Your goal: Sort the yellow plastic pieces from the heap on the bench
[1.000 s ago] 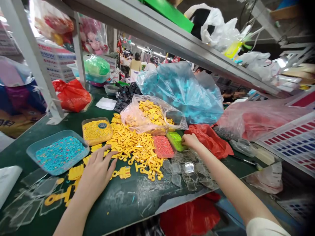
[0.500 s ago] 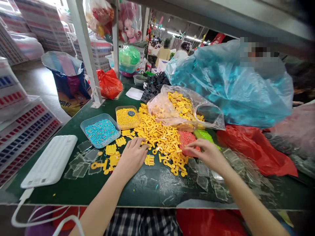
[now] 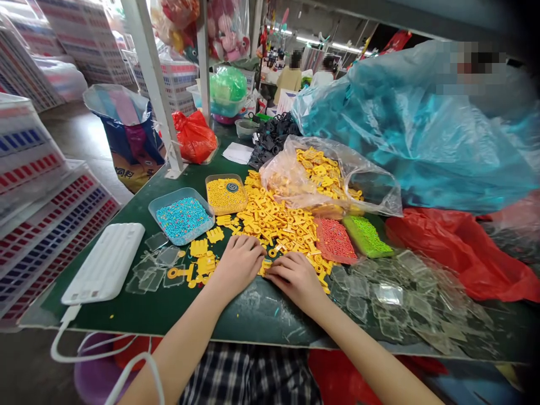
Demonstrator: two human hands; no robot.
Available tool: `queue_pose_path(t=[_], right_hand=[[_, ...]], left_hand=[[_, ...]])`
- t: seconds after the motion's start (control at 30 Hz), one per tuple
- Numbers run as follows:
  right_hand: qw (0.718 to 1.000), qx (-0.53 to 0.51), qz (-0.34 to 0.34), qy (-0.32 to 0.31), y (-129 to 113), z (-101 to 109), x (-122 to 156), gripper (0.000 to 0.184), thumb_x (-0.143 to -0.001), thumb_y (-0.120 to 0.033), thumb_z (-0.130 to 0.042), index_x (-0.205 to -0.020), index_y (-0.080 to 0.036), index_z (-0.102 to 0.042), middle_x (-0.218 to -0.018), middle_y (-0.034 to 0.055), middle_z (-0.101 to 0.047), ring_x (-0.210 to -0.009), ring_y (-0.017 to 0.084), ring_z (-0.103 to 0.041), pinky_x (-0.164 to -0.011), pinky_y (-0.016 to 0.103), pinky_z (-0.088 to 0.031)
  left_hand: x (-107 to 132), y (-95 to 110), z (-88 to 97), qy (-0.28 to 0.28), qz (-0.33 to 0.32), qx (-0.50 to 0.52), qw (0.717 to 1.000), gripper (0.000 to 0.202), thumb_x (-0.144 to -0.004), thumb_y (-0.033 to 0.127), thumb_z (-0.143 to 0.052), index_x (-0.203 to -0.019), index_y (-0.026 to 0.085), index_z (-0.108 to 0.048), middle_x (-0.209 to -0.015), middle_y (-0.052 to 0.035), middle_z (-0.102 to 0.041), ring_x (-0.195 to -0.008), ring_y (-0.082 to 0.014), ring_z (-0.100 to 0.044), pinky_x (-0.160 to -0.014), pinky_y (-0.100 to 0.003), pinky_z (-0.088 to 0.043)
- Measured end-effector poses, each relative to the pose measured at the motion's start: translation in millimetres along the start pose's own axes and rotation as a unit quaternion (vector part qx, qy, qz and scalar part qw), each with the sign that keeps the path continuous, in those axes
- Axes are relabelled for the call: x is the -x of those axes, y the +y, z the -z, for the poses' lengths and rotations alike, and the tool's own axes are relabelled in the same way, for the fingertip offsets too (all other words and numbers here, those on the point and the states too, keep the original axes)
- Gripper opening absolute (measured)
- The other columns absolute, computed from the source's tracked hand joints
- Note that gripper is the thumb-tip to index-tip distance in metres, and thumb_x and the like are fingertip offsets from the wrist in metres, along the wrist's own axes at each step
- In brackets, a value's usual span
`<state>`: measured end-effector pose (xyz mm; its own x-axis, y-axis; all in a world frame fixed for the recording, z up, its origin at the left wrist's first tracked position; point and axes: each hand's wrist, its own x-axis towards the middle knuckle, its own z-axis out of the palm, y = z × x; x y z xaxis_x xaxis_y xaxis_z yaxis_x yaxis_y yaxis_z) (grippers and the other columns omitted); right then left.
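A yellow piece (image 3: pixel 265 266) lies on the table (image 3: pixel 248 318) between the two hands, at the left hand's (image 3: pixel 240 260) right and the right hand's (image 3: pixel 297 277) left, by the fingertips. Both hands have bent fingers; whether either grips the piece cannot be told. The yellow pile (image 3: pixel 278 219) lies just beyond them.

Near the front edge of the table (image 3: pixel 261 323), our left hand (image 3: pixel 239 263) and right hand (image 3: pixel 300 281) partly cover a yellow piece (image 3: pixel 265 266), its details too small for us.
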<state>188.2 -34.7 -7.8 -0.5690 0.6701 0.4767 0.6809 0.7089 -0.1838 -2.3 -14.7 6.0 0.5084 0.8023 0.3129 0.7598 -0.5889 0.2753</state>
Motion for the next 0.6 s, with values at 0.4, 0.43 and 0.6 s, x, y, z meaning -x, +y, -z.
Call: queue_pose_path(t=[0.4,0.43,0.6], right_hand=[[0.999,-0.026,-0.036,-0.003,-2.9,-2.5,4.3,0.016,-0.092,-0.035,-0.059,-0.090,-0.027,-0.073,-0.084,0.0013,-0.072,-0.081,0.017,-0.057,-0.073,0.033,-0.042],[0.999,-0.029,-0.034,0.001,-2.6,-2.7,4.8,0.018,-0.093,-0.036,-0.058,-0.090,-0.026,-0.073,-0.084,0.0013,-0.071,-0.081,0.017,-0.057,-0.073,0.032,-0.042],[0.999,-0.036,-0.027,0.016,-1.8,-3.1,6.1,0.021,-0.094,-0.036,-0.056,-0.089,-0.026,-0.074,-0.083,0.0016,-0.071,-0.080,0.017,-0.054,-0.073,0.032,-0.041]], left_hand=[[1.0,-1.6,2.9,-0.042,0.021,0.024,0.999,0.025,-0.098,0.028,-0.042,-0.096,0.019,-0.066,-0.094,-0.0050,-0.067,-0.095,-0.0219,-0.056,-0.093,-0.040,-0.037],[0.5,-1.0,2.5,-0.044,0.021,0.023,0.999,0.025,-0.098,0.027,-0.042,-0.096,0.019,-0.066,-0.094,-0.0049,-0.067,-0.094,-0.0218,-0.056,-0.093,-0.040,-0.037],[-1.6,-0.4,0.1,-0.054,0.026,0.027,0.998,0.023,-0.098,0.025,-0.044,-0.095,0.019,-0.066,-0.094,-0.0040,-0.068,-0.094,-0.0219,-0.057,-0.091,-0.039,-0.036]])
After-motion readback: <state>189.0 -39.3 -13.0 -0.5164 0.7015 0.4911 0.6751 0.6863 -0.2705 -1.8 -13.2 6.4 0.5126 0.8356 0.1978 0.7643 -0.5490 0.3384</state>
